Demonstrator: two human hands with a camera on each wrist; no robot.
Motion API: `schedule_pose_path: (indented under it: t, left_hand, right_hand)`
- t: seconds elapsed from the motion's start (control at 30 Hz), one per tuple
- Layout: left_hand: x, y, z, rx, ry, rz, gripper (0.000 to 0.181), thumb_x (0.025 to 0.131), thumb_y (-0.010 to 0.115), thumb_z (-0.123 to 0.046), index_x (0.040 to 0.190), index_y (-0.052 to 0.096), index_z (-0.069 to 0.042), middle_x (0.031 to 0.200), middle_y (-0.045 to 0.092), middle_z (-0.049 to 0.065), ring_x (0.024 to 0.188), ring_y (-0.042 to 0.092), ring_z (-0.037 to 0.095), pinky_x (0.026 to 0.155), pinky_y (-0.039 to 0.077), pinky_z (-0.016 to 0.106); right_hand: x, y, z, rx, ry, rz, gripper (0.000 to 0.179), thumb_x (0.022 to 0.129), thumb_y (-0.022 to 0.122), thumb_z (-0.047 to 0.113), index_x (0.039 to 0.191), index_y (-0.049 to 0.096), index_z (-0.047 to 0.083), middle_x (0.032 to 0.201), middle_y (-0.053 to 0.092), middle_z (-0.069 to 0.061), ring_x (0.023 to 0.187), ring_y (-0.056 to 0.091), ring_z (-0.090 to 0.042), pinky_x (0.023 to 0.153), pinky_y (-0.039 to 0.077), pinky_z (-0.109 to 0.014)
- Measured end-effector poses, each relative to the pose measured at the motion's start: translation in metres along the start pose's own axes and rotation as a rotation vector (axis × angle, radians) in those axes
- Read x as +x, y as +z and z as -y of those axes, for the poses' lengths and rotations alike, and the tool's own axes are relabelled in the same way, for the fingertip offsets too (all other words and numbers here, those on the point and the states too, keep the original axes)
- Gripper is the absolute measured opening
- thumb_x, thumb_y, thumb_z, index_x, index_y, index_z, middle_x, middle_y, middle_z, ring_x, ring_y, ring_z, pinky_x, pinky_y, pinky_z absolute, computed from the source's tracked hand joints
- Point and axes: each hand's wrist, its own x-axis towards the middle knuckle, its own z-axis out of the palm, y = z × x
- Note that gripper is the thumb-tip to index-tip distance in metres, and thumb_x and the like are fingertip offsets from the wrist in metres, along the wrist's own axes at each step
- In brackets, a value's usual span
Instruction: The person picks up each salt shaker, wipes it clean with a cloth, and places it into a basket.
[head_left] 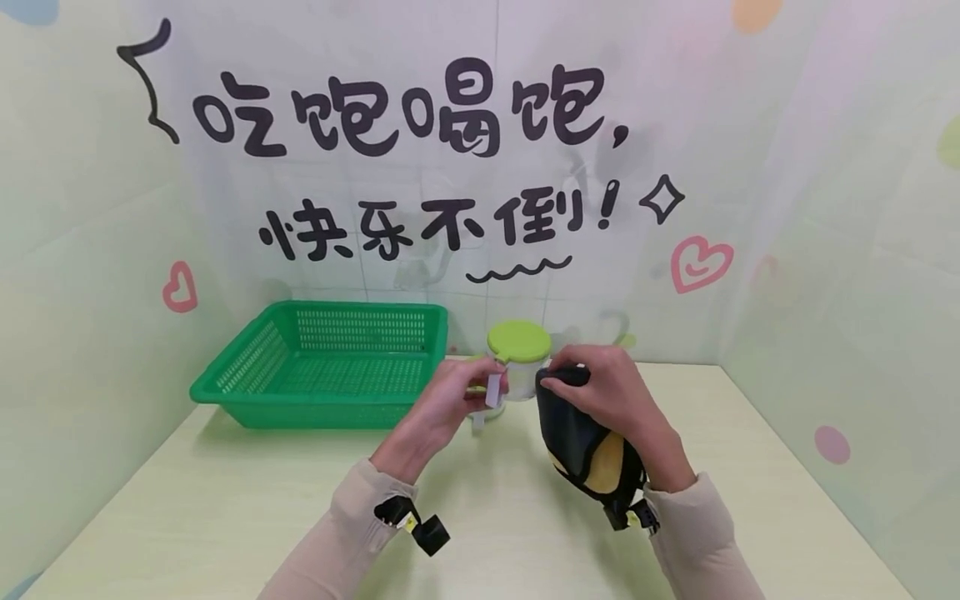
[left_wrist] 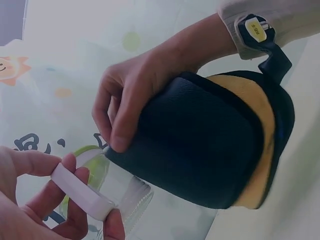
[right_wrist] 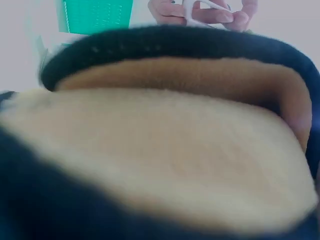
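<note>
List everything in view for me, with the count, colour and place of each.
Table: one, pale, lower view
Backdrop: one, whitish, behind table
Characters: two lines, black, on backdrop
Hearts: two, pink, low at either side
Dots: several, pastel, scattered around
Basket: one, green, back left on table
Lidded jar: one, clear and green, right of basket
Handle: one, white, beside jar
Glassy object: one, clear, below jar, mostly hidden
Pouch: one, black and tan, right of jar
Sleeves: two, beige, bottom
Wrist devices: two, black, at sleeve ends
Left hand: one, pinching handle
Right hand: one, gripping pouch
</note>
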Motion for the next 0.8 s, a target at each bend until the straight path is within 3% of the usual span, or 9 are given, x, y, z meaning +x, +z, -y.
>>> schedule_pose_path:
  t: [0.13,0.3,0.57,0.8]
  left_hand:
    - [0.001,-0.001,-0.002,-0.017,0.004,-0.006,0.021,0.093,0.063,-0.018,0.094,0.07,0.002,0.081,0.067,0.002,0.084,0.06,0.022,0.079,0.052,0.032]
    - [0.0,-0.002,-0.002,-0.028,-0.013,-0.014,0.018,0.093,0.063,-0.017,0.092,0.07,-0.001,0.082,0.067,0.002,0.087,0.059,0.022,0.081,0.052,0.033]
    - [0.001,-0.001,-0.004,-0.035,-0.005,-0.018,0.021,0.092,0.064,-0.019,0.075,0.069,-0.009,0.084,0.064,0.003,0.087,0.056,0.023,0.079,0.051,0.032]
    - [0.0,-0.001,-0.002,-0.027,-0.01,-0.011,0.017,0.092,0.063,-0.018,0.082,0.069,-0.006,0.084,0.064,0.003,0.086,0.057,0.023,0.08,0.051,0.032]
  right_hand:
    - [0.001,0.006,0.002,0.004,0.031,0.102,0.013,0.082,0.087,0.023,0.087,0.076,0.019,0.084,0.076,0.007,0.078,0.069,-0.009,0.076,0.057,-0.033]
    - [0.0,0.012,0.004,0.003,0.046,0.156,0.013,0.081,0.088,0.023,0.084,0.076,0.02,0.081,0.075,0.009,0.075,0.066,-0.008,0.072,0.055,-0.03]
    - [-0.001,0.012,-0.003,0.021,0.06,0.184,0.012,0.082,0.088,0.024,0.085,0.077,0.021,0.081,0.075,0.01,0.074,0.065,-0.006,0.073,0.055,-0.03]
    - [-0.004,0.004,-0.009,0.013,0.051,0.132,0.01,0.083,0.087,0.024,0.087,0.078,0.022,0.084,0.077,0.01,0.079,0.069,-0.007,0.076,0.057,-0.032]
